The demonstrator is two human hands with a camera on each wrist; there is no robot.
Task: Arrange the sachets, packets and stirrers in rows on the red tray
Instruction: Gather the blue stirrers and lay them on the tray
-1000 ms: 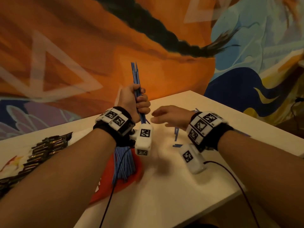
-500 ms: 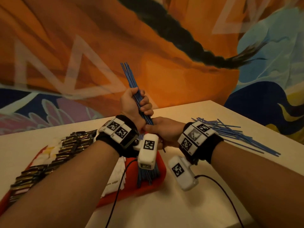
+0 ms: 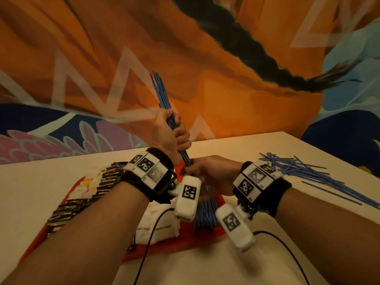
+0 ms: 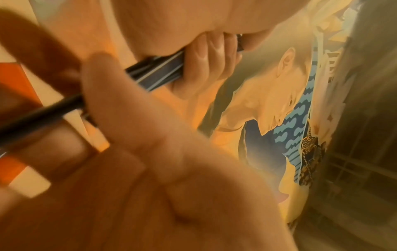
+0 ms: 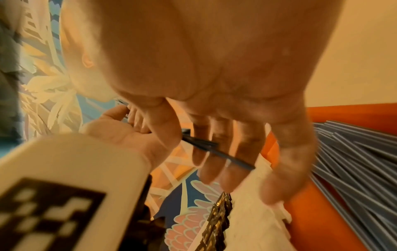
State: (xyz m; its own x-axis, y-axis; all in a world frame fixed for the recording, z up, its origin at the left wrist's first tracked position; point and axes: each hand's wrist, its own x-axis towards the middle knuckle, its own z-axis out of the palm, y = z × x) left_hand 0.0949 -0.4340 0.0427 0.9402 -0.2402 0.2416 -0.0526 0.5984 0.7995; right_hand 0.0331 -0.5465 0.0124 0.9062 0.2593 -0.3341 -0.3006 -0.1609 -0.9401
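Observation:
My left hand (image 3: pixel 174 134) grips a bundle of blue stirrers (image 3: pixel 162 95) and holds it upright and tilted above the red tray (image 3: pixel 172 245). In the left wrist view its fingers (image 4: pixel 199 68) curl round the bundle (image 4: pixel 159 71). My right hand (image 3: pixel 207 173) is just below, at the bundle's lower part. In the right wrist view its fingers (image 5: pixel 247 135) are nearly straight, with stirrers (image 5: pixel 199 142) lying across them and the thumb apart. More stirrers (image 3: pixel 205 217) lie on the tray's right end, beside white sachets (image 3: pixel 162 221) and a row of dark packets (image 3: pixel 67 210).
A loose pile of blue stirrers (image 3: pixel 308 173) is spread on the white table (image 3: pixel 246 145) to the right of my right wrist. Black cables (image 3: pixel 287 254) hang from both wrist cameras. A painted wall stands right behind the table's far edge.
My right hand left the table beside the loose stirrers and came to the lower part of the bundle. The left hand keeps hold of the bundle, now more tilted.

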